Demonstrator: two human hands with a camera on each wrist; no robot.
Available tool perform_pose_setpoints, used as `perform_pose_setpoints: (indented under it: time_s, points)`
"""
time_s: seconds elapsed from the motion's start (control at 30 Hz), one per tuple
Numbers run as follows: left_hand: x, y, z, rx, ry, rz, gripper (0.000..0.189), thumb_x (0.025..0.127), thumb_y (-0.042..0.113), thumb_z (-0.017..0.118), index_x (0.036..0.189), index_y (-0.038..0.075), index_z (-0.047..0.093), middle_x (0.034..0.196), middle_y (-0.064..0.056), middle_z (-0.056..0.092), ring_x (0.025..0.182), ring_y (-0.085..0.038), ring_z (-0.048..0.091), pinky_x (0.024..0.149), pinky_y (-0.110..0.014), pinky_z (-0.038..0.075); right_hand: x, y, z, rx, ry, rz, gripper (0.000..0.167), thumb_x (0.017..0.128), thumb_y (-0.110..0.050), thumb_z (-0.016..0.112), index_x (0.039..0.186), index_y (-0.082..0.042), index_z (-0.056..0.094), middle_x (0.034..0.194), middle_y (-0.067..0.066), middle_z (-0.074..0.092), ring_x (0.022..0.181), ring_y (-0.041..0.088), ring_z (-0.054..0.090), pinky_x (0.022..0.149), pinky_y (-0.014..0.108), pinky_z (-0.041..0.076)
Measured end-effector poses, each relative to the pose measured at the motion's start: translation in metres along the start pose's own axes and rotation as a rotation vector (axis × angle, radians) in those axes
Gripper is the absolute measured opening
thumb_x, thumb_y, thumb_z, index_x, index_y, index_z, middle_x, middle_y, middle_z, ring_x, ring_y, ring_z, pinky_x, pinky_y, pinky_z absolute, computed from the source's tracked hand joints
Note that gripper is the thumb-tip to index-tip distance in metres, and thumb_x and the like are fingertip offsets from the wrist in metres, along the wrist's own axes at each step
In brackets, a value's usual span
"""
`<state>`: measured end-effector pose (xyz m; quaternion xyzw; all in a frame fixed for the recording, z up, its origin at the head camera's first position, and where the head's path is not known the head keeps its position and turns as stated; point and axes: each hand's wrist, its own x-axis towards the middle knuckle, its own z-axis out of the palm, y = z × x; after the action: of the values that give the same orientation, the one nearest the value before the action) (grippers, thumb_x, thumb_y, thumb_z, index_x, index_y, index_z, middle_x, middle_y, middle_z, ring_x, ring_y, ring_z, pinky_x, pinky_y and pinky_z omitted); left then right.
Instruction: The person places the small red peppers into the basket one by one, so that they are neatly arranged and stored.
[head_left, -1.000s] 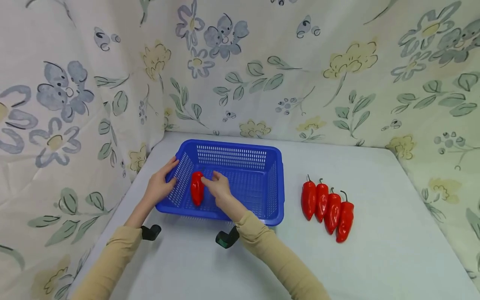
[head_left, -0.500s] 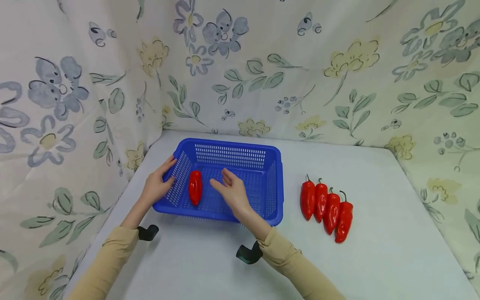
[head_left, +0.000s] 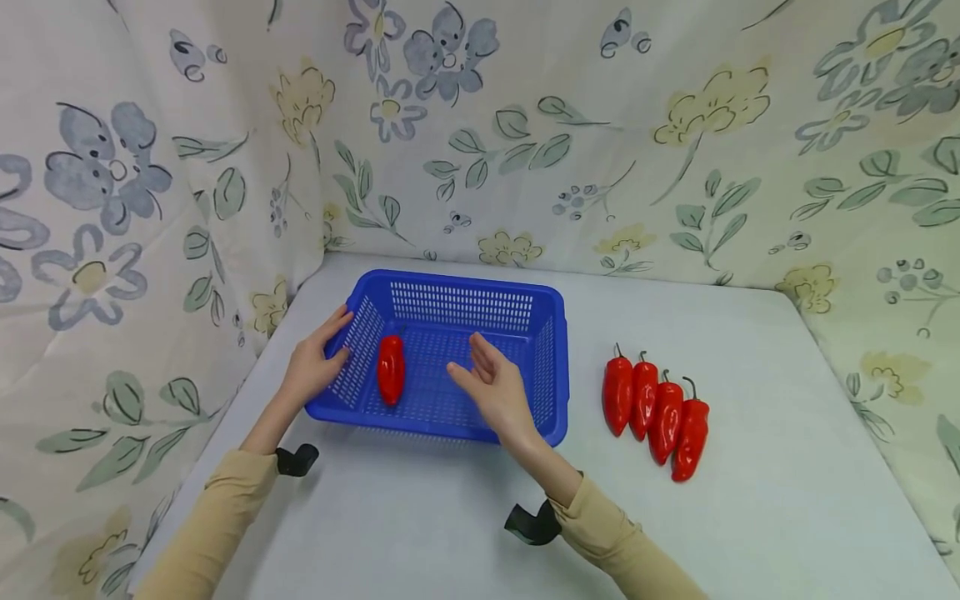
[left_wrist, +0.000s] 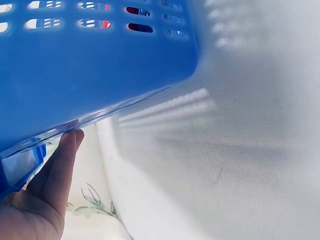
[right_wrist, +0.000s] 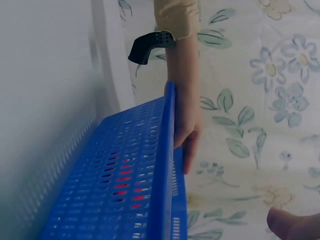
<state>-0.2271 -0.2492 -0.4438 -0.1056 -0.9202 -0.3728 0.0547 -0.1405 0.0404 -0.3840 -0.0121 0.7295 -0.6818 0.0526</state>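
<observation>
A blue plastic basket (head_left: 472, 432) with slotted walls stands on the white table. My left hand (head_left: 311, 367) holds its left rim, thumb toward the inside; the left wrist view shows the fingers (left_wrist: 61, 172) against the rim. One red pepper (head_left: 391, 371) lies lengthwise inside, near the left wall. My right hand (head_left: 498, 392) hovers over the basket's front right part, thumb and fingers apart with nothing between them. Only the right thumb (right_wrist: 292, 225) shows at the lower right of the right wrist view.
Several red peppers with dark stems, the leftmost a red pepper (head_left: 617, 396), lie side by side in a slanted row right of the basket. Floral cloth (head_left: 600, 125) surrounds the white table (head_left: 765, 417) at the back and sides. Each wrist wears a black mount (head_left: 533, 523).
My right hand has drawn away from the pepper in the basket and moved right, toward the front right corner. The left hand stays at the basket's left rim.
</observation>
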Motion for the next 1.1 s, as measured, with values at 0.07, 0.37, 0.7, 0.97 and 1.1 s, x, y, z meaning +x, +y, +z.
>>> perform_pose_setpoints:
  time_s: [0.07, 0.37, 0.7, 0.97, 1.1]
  points:
    - [0.0, 0.0, 0.0, -0.002, 0.001, -0.001, 0.058, 0.086, -0.001, 0.053, 0.143, 0.007, 0.042, 0.154, -0.01, 0.031, 0.138, -0.042, 0.032, 0.11, -0.061, 0.028, -0.002, 0.0, -0.003, -0.003, 0.002, -0.012, 0.069, 0.089, -0.025, 0.065, 0.147, -0.007, 0.032, 0.153, 0.006, 0.034, 0.141, 0.02, 0.034, 0.113, 0.034, 0.034]
    - [-0.002, -0.001, 0.0, -0.009, -0.006, -0.015, 0.057, 0.087, -0.001, 0.052, 0.143, 0.007, 0.041, 0.155, -0.009, 0.03, 0.139, -0.041, 0.03, 0.11, -0.06, 0.028, -0.012, 0.003, -0.016, -0.008, 0.023, -0.03, 0.068, 0.089, -0.026, 0.065, 0.147, -0.009, 0.033, 0.152, 0.006, 0.036, 0.141, 0.021, 0.035, 0.111, 0.033, 0.035]
    - [0.001, 0.001, -0.002, -0.01, -0.011, -0.018, 0.058, 0.087, -0.001, 0.052, 0.143, 0.007, 0.041, 0.155, -0.008, 0.03, 0.139, -0.041, 0.03, 0.11, -0.06, 0.027, -0.018, 0.006, -0.031, 0.01, 0.057, -0.042, 0.066, 0.09, -0.023, 0.064, 0.147, -0.011, 0.034, 0.152, 0.004, 0.037, 0.14, 0.019, 0.036, 0.109, 0.03, 0.036]
    - [0.001, 0.0, -0.001, 0.0, -0.01, -0.014, 0.058, 0.088, -0.001, 0.052, 0.144, 0.008, 0.041, 0.155, -0.009, 0.03, 0.139, -0.041, 0.031, 0.11, -0.06, 0.028, -0.026, 0.005, -0.044, -0.008, 0.075, -0.064, 0.064, 0.091, -0.024, 0.062, 0.147, -0.013, 0.034, 0.151, -0.002, 0.038, 0.138, 0.014, 0.039, 0.108, 0.03, 0.037]
    - [0.0, 0.0, -0.001, -0.003, -0.01, -0.012, 0.058, 0.088, -0.002, 0.053, 0.143, 0.007, 0.041, 0.155, -0.009, 0.03, 0.139, -0.041, 0.031, 0.11, -0.06, 0.028, -0.029, 0.006, -0.052, -0.032, 0.084, -0.066, 0.065, 0.091, -0.025, 0.062, 0.148, -0.013, 0.033, 0.152, -0.001, 0.037, 0.138, 0.015, 0.039, 0.106, 0.029, 0.038]
